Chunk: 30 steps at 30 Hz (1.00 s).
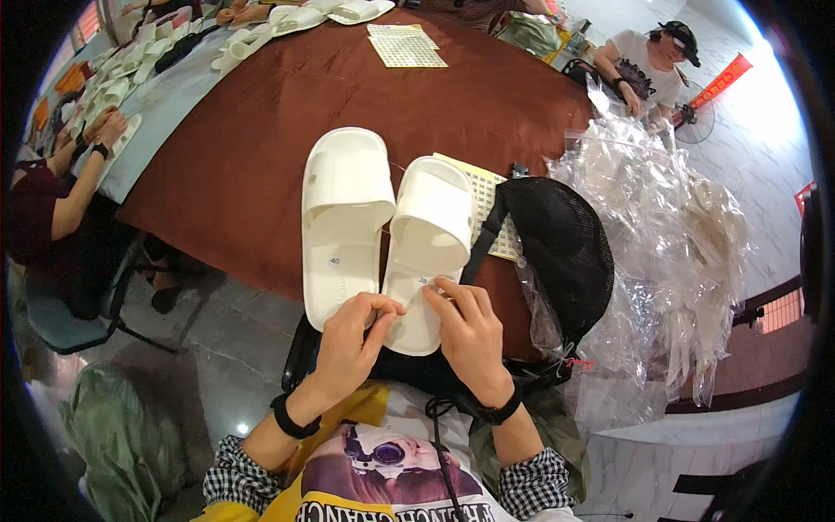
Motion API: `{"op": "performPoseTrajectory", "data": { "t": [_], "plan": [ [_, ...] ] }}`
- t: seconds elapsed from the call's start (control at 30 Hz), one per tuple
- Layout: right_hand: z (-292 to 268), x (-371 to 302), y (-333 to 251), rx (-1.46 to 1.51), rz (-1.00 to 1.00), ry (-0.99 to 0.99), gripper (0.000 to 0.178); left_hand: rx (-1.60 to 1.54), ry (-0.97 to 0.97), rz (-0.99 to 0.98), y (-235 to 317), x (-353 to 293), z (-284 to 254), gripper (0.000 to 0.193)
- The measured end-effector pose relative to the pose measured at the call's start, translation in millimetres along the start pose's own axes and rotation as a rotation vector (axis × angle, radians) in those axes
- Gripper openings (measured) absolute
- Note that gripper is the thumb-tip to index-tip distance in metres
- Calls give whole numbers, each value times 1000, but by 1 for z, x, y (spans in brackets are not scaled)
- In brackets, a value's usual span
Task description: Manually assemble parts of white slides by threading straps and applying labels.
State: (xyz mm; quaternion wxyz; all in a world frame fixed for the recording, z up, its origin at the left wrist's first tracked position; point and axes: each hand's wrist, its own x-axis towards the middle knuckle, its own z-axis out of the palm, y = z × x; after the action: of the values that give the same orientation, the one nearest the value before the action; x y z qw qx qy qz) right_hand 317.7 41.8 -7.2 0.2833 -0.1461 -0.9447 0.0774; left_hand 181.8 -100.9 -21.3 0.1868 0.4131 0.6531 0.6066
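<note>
White, smooth-looking moulded right slipper (pixel 429 248), with a broad, rounded strap, lay sole down at the near edge of the table, its strap at twelve o'clock from the fingers. The right hand (pixel 470 335) had its fingers bent, the forefinger touching the footbed at a small printed mark; whether they gripped anything could not be told. The left hand (pixel 355 344) brought thumb and forefinger close together over the heel, the slipper at one o'clock from them; anything pinched between was not discernible. A matching left slipper (pixel 344 230) lay close beside, at ten o'clock. Between one and two o'clock lay a flat, pale-yellow label sheet (pixel 485 187); at three o'clock, a domed black mesh cap (pixel 565 252), then crinkled, glossy clear plastic bags (pixel 644 261). Matt brown cloth (pixel 235 174) covered the table.
</note>
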Motion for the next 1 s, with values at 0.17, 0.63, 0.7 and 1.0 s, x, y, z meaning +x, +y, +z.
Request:
{"op": "performPoseTrajectory", "data": {
  "t": [0.17, 0.63, 0.7, 1.0],
  "plan": [
    [-17, 10, -19, 283, 129, -1, 28, -144, 3, -61, 5, 4, -2, 8],
    [2, 24, -38, 428, 143, 57, 16, -100, -24, -52, 7, 6, -5, 10],
    [1, 23, -39, 387, 109, 70, 18, -102, -34, -54, 7, 5, -5, 11],
    [-24, 8, -9, 553, 461, 196, 11, -49, -19, -25, 4, 4, -3, 23]
  ]
}}
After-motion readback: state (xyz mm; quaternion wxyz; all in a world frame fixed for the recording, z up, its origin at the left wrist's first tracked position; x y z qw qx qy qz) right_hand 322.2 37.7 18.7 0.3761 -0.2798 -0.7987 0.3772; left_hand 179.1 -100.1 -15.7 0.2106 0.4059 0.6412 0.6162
